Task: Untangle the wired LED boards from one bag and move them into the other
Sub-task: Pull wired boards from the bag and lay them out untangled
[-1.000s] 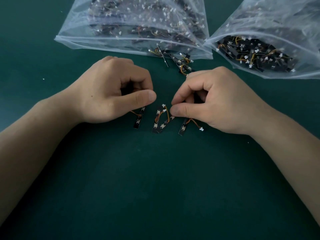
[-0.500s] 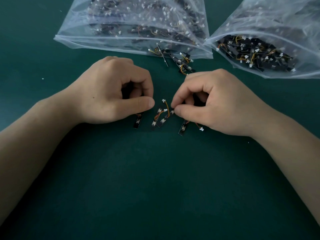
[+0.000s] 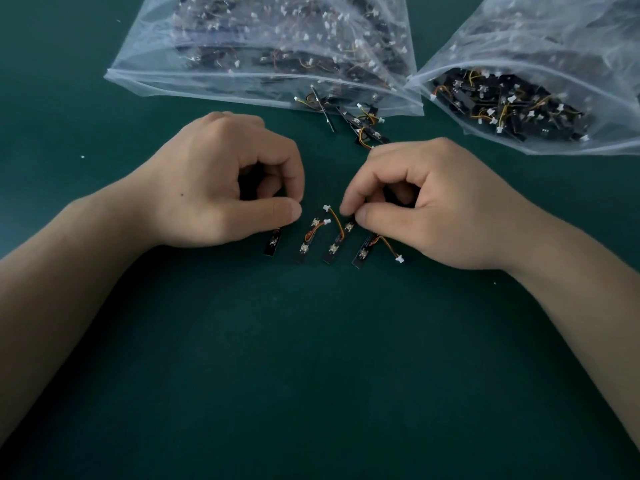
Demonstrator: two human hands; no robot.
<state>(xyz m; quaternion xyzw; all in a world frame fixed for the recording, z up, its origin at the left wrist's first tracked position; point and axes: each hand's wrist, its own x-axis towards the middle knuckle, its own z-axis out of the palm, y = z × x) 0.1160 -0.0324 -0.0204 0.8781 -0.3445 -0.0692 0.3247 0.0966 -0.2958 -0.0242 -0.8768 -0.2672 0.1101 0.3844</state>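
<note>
Four short black wired LED boards lie side by side on the green mat between my hands. My left hand (image 3: 214, 181) is curled, its thumb and fingers pinching the top end of the leftmost board (image 3: 273, 242). My right hand (image 3: 433, 202) pinches the top end of the third board (image 3: 335, 245) between index finger and thumb. The second board (image 3: 306, 244) lies free, its orange wire looping over. Partly under my right thumb is the fourth board (image 3: 363, 251), whose white plug (image 3: 399, 259) trails right.
Two clear zip bags lie at the back, a left bag (image 3: 145, 76) and a right bag (image 3: 616, 143), both holding many boards. Several tangled boards (image 3: 349, 116) spill from the left bag's mouth, just beyond my right hand.
The two middle boards, bunched together before, now lie apart and parallel. My right hand's pinch has shifted onto the third board's top end. My left hand has barely moved.
</note>
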